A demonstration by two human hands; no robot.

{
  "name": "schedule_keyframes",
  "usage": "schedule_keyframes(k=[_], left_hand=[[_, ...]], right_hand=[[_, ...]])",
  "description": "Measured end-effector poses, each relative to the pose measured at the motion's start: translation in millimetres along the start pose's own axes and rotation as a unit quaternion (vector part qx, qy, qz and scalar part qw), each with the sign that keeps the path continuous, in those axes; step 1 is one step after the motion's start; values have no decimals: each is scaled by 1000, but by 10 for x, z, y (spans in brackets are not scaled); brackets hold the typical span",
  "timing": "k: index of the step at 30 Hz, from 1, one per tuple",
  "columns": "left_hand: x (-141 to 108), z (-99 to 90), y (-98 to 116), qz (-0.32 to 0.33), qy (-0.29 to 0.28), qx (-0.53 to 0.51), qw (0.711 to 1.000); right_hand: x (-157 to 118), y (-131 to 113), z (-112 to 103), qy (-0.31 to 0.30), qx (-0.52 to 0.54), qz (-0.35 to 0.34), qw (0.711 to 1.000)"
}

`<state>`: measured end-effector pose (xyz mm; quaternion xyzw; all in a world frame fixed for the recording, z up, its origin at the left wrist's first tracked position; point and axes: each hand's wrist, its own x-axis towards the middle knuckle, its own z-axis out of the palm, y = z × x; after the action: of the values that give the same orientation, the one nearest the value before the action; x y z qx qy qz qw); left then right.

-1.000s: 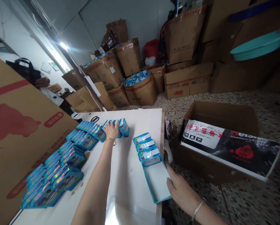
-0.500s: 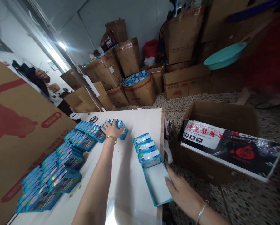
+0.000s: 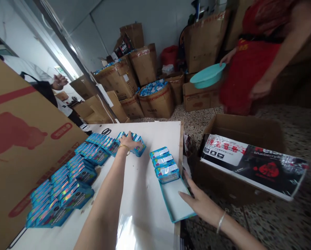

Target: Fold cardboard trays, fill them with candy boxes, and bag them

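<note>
My left hand rests over a short row of small blue packs on the table, its thumb stretched to the right and its fingers spread; some fingertips are hidden behind the packs. My right hand is at the right side of a shallow blue tray-like box, white inside. Its thumb reaches over the inside and its fingers are apart beyond the rim. Three blue packs with pale printed tops stand in a line at the box's far end. More blue packs stand in several rows on the left.
Black scissors lie at the table's far side. A large carton rises on the left. Right of the table stands an open carton with a black-and-white printed flap. A person in red holds a turquoise basin; another person stands far left.
The person in red has come further into view, and the basin has moved left. My left thumb now stretches out to the right. My right fingers have spread wider beside the box.
</note>
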<state>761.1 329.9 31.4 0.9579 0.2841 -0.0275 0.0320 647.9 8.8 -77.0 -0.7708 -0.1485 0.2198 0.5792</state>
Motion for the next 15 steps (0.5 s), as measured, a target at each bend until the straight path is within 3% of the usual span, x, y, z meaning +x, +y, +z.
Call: schedule_keyframes(k=[3, 6, 9, 12, 15], left_hand=[[-252, 6, 26, 8, 26, -40, 999], [-726, 13, -101, 7, 56, -121, 991], [-1367, -65, -386, 25, 84, -228, 970], [-2101, -280, -694, 92, 100, -279, 951], [-2753, -547, -864, 165, 55, -304, 937]], right_hand=[[-19, 1, 68, -3, 50, 38, 998], [-131, -52, 105, -48, 121, 85, 988], [-317, -114, 139, -65, 144, 92, 983], [-490, -157, 214, -70, 124, 81, 986], [-557, -194, 285, -75, 95, 69, 990]])
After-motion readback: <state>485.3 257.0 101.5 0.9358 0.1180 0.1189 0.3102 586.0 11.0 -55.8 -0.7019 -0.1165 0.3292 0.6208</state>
